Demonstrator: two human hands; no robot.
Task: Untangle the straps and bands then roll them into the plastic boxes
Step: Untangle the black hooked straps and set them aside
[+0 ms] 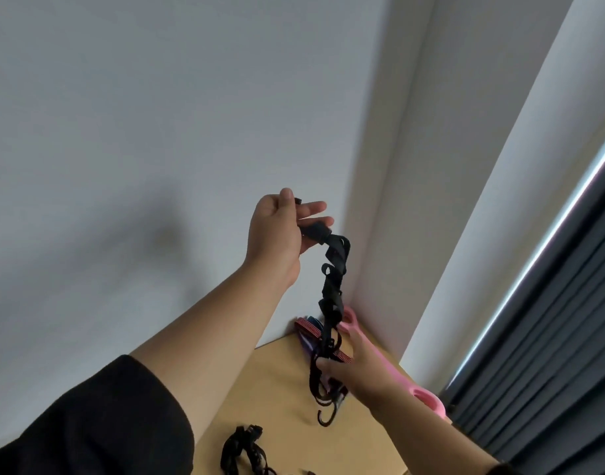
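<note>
Left hand (280,231), centre of frame, raised high: thumb and fingers pinch the top end of a black strap (333,282), two fingers sticking out straight past it. Strap hangs down twisted and looped, toward lower centre. Right hand (349,368), lower right of centre, fingers curled round the strap's lower part, where thin black cords (323,395) and a hook dangle below the grip.

Step in hand, as I read it: pulling the strap out long to free the tangle. To do it well, keep the top pinch firm, slide the lower hand down and let the twists unwind, tease loops apart rather than yank, since the cords near the hook look snagged together.

More bands lie behind the strap: a red striped band (306,326) and a pink band (390,368) with handle holes, running toward lower right. Another black tangle (242,450) sits at bottom centre. No plastic boxes in view.

All rest on a light wooden table (287,399) pushed into a corner. Plain white wall fills upper left; dark curtain (551,371) at right edge with a bright strip of light beside it.
</note>
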